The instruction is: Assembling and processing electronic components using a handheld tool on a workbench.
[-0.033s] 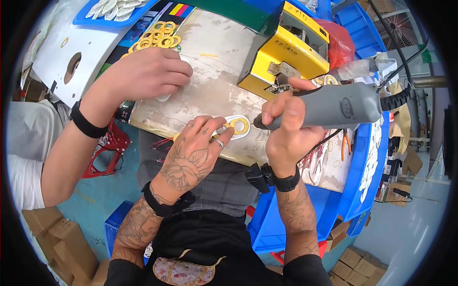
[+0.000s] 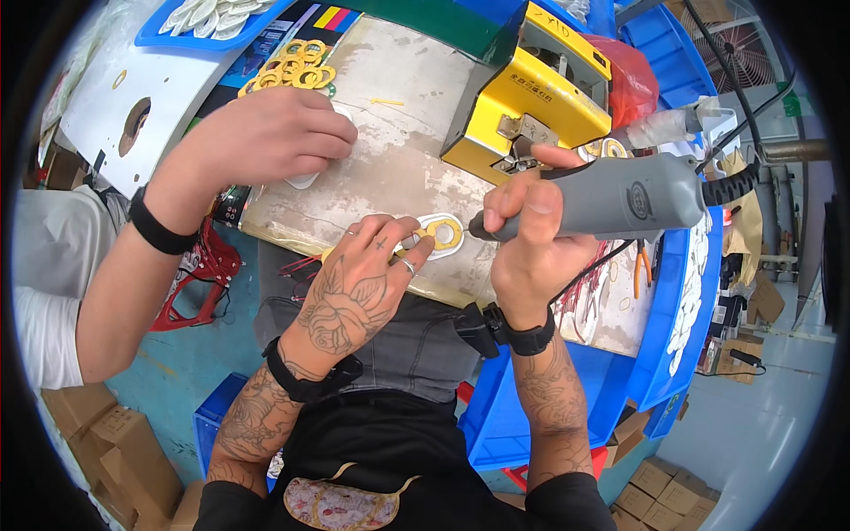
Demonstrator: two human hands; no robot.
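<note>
My right hand (image 2: pixel 536 252) is wrapped around a grey corded power tool (image 2: pixel 611 199), its dark nose pointing left. My left hand (image 2: pixel 354 296) lies with bent fingers on the near end of a white oval piece with yellow rings (image 2: pixel 456 236), on the table (image 2: pixel 390 159) just beyond my fingertips; I can't tell whether it's pinched. Beyond my right hand stands a yellow machine (image 2: pixel 491 115).

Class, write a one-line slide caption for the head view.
Left hand touching a white oval piece with a yellow ring, right hand gripping a grey corded tool, at a worktable.
</note>
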